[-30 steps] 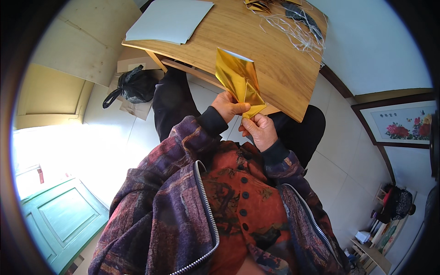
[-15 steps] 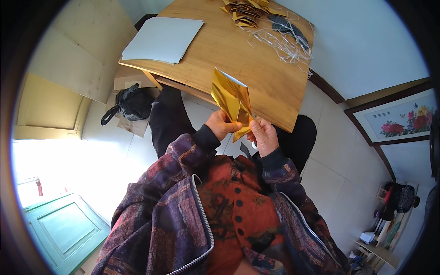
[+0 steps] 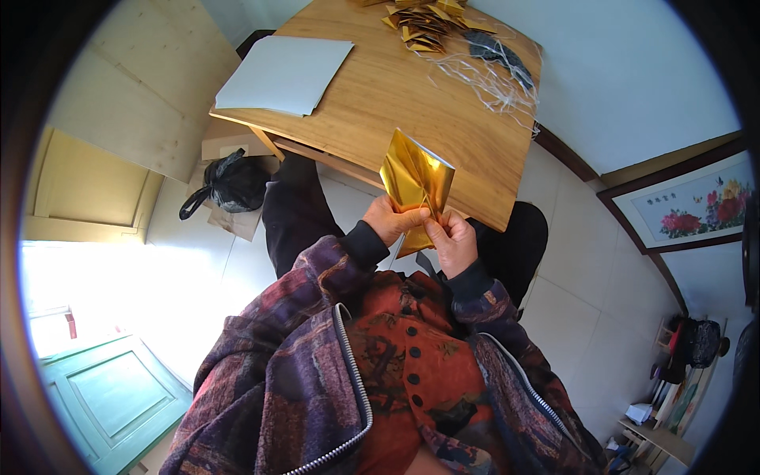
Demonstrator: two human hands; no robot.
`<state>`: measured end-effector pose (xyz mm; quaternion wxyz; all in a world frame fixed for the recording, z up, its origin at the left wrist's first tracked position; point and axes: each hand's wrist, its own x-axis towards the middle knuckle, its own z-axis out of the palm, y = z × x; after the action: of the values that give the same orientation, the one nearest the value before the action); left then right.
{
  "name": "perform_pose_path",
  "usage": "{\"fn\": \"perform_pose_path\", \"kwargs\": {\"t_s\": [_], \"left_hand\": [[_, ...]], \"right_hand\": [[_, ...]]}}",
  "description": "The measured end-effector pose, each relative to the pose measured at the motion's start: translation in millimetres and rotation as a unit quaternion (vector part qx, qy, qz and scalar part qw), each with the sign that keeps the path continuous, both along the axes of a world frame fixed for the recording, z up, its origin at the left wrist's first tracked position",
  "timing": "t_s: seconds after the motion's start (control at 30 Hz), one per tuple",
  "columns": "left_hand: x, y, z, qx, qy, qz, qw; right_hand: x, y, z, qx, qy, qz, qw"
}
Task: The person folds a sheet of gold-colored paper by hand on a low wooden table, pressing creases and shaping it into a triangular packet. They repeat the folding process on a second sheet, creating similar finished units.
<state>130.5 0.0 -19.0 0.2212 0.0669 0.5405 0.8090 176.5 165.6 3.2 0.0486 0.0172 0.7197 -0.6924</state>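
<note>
A partly folded sheet of shiny gold paper (image 3: 417,172) is held between my two hands, just off the near edge of the wooden table. My left hand (image 3: 393,221) grips its lower left side, thumb laid across the front. My right hand (image 3: 453,241) pinches a fold at the lower right, thumb and fingers closed close to the left thumb. Below the hands a gold corner of the paper sticks out. The upper part flares wide, with a pale edge showing along its top right.
On the wooden table (image 3: 372,95) lie a stack of white sheets (image 3: 285,75), a pile of folded gold pieces (image 3: 427,24), white strings (image 3: 495,91) and a dark grey cloth item (image 3: 499,54). A black plastic bag (image 3: 233,184) sits on the floor beside my left leg.
The gold paper has shifted slightly right and turned, its upper part now wider to view. My right hand has moved up against the left thumb, pinching the fold.
</note>
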Motion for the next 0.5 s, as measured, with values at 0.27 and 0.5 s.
{"fn": "perform_pose_path", "kwargs": {"t_s": [0.27, 0.5], "left_hand": [[4.5, -0.5, 7.6, -0.005, -0.018, 0.066, 0.998], [4.6, -3.7, 8.2, -0.02, -0.027, 0.059, 0.998]], "right_hand": [[-1.0, -1.0, -1.2, 0.004, 0.029, 0.01, 1.0], [-0.1, 1.7, 1.5, -0.044, 0.002, 0.041, 0.998]]}}
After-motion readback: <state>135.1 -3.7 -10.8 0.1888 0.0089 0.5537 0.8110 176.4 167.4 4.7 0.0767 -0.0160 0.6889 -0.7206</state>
